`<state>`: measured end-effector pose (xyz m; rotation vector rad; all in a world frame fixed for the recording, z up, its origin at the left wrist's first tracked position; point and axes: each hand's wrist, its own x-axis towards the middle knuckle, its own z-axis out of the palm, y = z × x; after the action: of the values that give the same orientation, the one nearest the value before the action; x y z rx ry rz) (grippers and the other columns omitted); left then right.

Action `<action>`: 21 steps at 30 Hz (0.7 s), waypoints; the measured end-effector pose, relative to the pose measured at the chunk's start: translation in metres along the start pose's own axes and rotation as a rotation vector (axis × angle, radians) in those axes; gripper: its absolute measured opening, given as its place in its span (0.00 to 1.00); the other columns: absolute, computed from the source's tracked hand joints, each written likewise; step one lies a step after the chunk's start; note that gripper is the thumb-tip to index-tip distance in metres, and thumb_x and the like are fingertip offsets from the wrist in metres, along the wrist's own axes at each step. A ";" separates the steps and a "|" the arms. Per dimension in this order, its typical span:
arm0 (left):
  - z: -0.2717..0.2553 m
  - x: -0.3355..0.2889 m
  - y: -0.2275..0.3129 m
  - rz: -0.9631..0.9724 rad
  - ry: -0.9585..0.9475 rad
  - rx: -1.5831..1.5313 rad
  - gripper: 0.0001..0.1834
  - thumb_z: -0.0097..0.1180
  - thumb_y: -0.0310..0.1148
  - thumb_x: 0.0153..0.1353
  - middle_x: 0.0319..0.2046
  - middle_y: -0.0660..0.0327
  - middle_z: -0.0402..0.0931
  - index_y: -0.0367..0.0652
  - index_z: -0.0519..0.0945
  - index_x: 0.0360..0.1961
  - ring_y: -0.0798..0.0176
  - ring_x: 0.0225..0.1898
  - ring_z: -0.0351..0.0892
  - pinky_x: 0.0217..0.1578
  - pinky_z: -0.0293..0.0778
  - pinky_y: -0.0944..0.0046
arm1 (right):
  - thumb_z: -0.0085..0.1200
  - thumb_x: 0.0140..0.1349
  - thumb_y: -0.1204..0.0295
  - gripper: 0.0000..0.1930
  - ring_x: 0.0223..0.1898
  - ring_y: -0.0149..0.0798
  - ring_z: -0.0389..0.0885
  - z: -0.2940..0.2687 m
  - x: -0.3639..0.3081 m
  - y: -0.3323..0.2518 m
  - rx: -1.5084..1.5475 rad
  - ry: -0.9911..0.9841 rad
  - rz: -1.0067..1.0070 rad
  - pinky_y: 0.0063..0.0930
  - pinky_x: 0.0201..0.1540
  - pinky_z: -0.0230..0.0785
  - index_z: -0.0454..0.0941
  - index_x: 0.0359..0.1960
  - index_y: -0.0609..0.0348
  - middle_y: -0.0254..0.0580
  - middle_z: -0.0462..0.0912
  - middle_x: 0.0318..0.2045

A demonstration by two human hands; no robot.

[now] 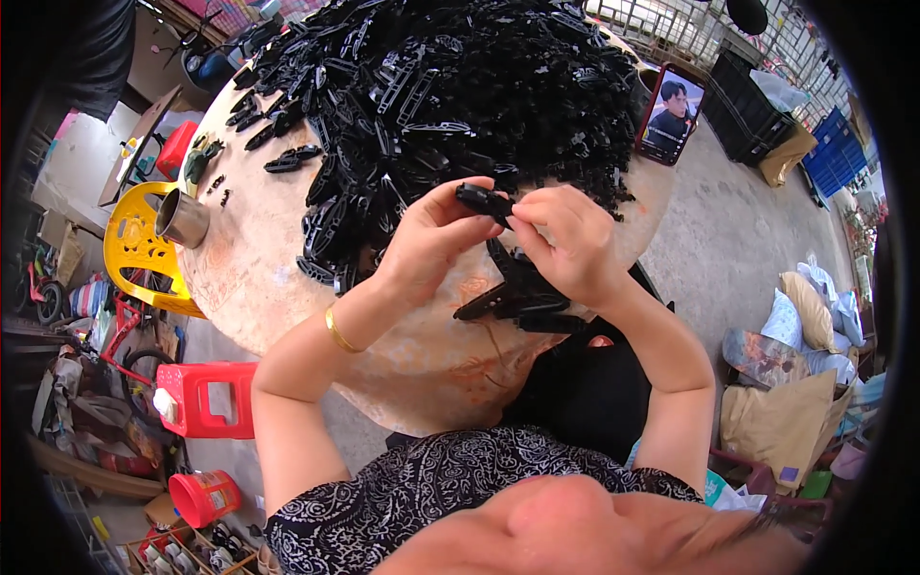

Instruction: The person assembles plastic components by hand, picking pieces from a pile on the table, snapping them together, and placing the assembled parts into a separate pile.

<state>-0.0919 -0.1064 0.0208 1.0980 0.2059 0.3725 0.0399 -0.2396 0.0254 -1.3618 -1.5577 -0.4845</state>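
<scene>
Over the near part of a round table (251, 273), my left hand (431, 235) grips a small black plastic piece (482, 199) between thumb and fingers. My right hand (572, 241) pinches at the right end of that same piece; whether it holds a separate small part there is hidden by the fingertips. Behind both hands spreads a large heap of black plastic parts (479, 96), some long and frame-shaped, others small. Below my hands, at the table's near edge, lies a smaller group of black pieces (525, 299).
A metal cup (184, 218) stands at the table's left edge, beside a yellow plastic chair (134, 235). A phone (669, 117) stands propped at the right of the heap. A red stool (203, 383) and red bucket (203, 498) are at lower left. Sacks (776, 422) lie at right.
</scene>
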 end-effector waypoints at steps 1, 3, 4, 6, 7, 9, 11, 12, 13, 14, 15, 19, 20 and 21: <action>-0.003 0.000 -0.001 -0.036 -0.003 -0.024 0.18 0.53 0.23 0.61 0.44 0.60 0.75 0.38 0.71 0.53 0.66 0.46 0.75 0.50 0.73 0.64 | 0.60 0.48 0.81 0.08 0.29 0.45 0.78 0.000 0.000 -0.001 0.041 -0.001 0.025 0.32 0.31 0.71 0.75 0.30 0.61 0.43 0.80 0.29; -0.005 -0.001 -0.002 -0.071 -0.003 -0.049 0.18 0.55 0.24 0.59 0.43 0.61 0.76 0.39 0.72 0.52 0.67 0.44 0.75 0.49 0.73 0.65 | 0.60 0.47 0.81 0.08 0.29 0.44 0.78 0.001 0.001 -0.001 0.085 -0.004 0.050 0.31 0.31 0.71 0.75 0.30 0.61 0.43 0.80 0.29; -0.004 -0.001 -0.003 -0.076 0.003 -0.043 0.17 0.53 0.26 0.61 0.43 0.61 0.76 0.39 0.72 0.52 0.67 0.44 0.75 0.49 0.73 0.65 | 0.60 0.47 0.81 0.08 0.29 0.44 0.79 0.001 0.001 -0.001 0.109 0.013 0.081 0.31 0.31 0.71 0.76 0.30 0.60 0.43 0.80 0.29; -0.003 -0.001 -0.001 -0.085 0.006 -0.040 0.17 0.52 0.28 0.63 0.43 0.61 0.76 0.39 0.72 0.52 0.67 0.43 0.75 0.48 0.73 0.65 | 0.60 0.48 0.82 0.08 0.30 0.43 0.79 -0.001 0.002 0.001 0.129 0.029 0.114 0.31 0.31 0.72 0.76 0.31 0.60 0.42 0.80 0.29; -0.001 0.000 0.003 -0.155 -0.012 -0.082 0.16 0.50 0.31 0.64 0.43 0.61 0.76 0.39 0.71 0.53 0.67 0.43 0.76 0.47 0.74 0.65 | 0.59 0.48 0.82 0.08 0.30 0.43 0.79 -0.005 0.004 0.003 0.147 -0.002 0.099 0.30 0.31 0.72 0.77 0.31 0.60 0.42 0.80 0.30; 0.006 -0.002 0.011 -0.224 -0.011 -0.114 0.17 0.43 0.38 0.68 0.40 0.60 0.77 0.38 0.73 0.50 0.67 0.39 0.77 0.41 0.75 0.67 | 0.58 0.48 0.83 0.09 0.32 0.42 0.78 -0.008 0.005 0.009 0.195 -0.051 0.039 0.29 0.33 0.72 0.78 0.31 0.59 0.40 0.81 0.31; -0.007 0.001 0.010 -0.256 -0.135 -0.120 0.16 0.44 0.38 0.68 0.38 0.60 0.77 0.38 0.74 0.48 0.67 0.36 0.77 0.38 0.75 0.68 | 0.59 0.47 0.83 0.10 0.33 0.42 0.77 -0.012 0.007 0.009 0.191 -0.100 -0.019 0.29 0.34 0.72 0.79 0.32 0.58 0.38 0.81 0.31; -0.011 0.002 0.011 -0.286 -0.260 -0.124 0.16 0.44 0.38 0.68 0.37 0.59 0.77 0.37 0.75 0.46 0.67 0.34 0.77 0.36 0.75 0.68 | 0.59 0.46 0.83 0.10 0.34 0.42 0.77 -0.013 0.008 0.008 0.186 -0.147 -0.080 0.29 0.34 0.72 0.79 0.32 0.58 0.37 0.81 0.32; -0.010 -0.001 0.007 -0.287 -0.205 -0.070 0.16 0.44 0.38 0.68 0.33 0.59 0.78 0.36 0.76 0.41 0.69 0.29 0.76 0.31 0.73 0.70 | 0.59 0.46 0.83 0.10 0.34 0.42 0.77 -0.012 0.008 0.006 0.191 -0.149 -0.080 0.29 0.34 0.72 0.79 0.32 0.58 0.37 0.81 0.32; -0.009 -0.001 0.008 -0.289 -0.205 -0.073 0.16 0.44 0.38 0.68 0.33 0.59 0.78 0.36 0.76 0.41 0.69 0.29 0.76 0.31 0.73 0.70 | 0.59 0.44 0.83 0.12 0.35 0.42 0.77 -0.013 0.007 0.005 0.177 -0.162 -0.098 0.29 0.35 0.72 0.79 0.32 0.58 0.36 0.81 0.32; -0.008 -0.001 0.009 -0.321 -0.202 -0.036 0.16 0.45 0.39 0.68 0.33 0.59 0.78 0.36 0.77 0.40 0.70 0.28 0.75 0.30 0.72 0.71 | 0.59 0.42 0.83 0.13 0.37 0.42 0.76 -0.013 0.006 0.004 0.164 -0.175 -0.117 0.30 0.35 0.72 0.79 0.32 0.57 0.35 0.81 0.32; -0.005 -0.002 0.011 -0.391 -0.198 0.050 0.16 0.46 0.39 0.67 0.31 0.58 0.79 0.35 0.78 0.38 0.72 0.26 0.74 0.27 0.69 0.73 | 0.58 0.40 0.82 0.14 0.37 0.42 0.76 -0.014 0.004 0.006 0.105 -0.192 -0.135 0.30 0.36 0.73 0.79 0.32 0.57 0.35 0.81 0.34; -0.006 -0.002 0.012 -0.391 -0.197 0.048 0.16 0.46 0.39 0.67 0.31 0.58 0.79 0.35 0.78 0.38 0.72 0.26 0.74 0.27 0.69 0.73 | 0.58 0.39 0.82 0.14 0.38 0.42 0.76 -0.015 0.004 0.007 0.092 -0.208 -0.152 0.30 0.36 0.73 0.79 0.31 0.57 0.35 0.81 0.34; -0.006 -0.002 0.012 -0.405 -0.198 0.081 0.16 0.46 0.39 0.67 0.32 0.58 0.79 0.35 0.77 0.38 0.72 0.27 0.74 0.27 0.69 0.74 | 0.57 0.38 0.82 0.14 0.38 0.42 0.76 -0.015 0.004 0.007 0.080 -0.225 -0.169 0.30 0.36 0.73 0.79 0.31 0.56 0.35 0.81 0.35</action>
<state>-0.0977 -0.0971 0.0291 1.1347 0.2630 -0.1076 0.0526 -0.2478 0.0337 -1.2636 -1.8661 -0.3765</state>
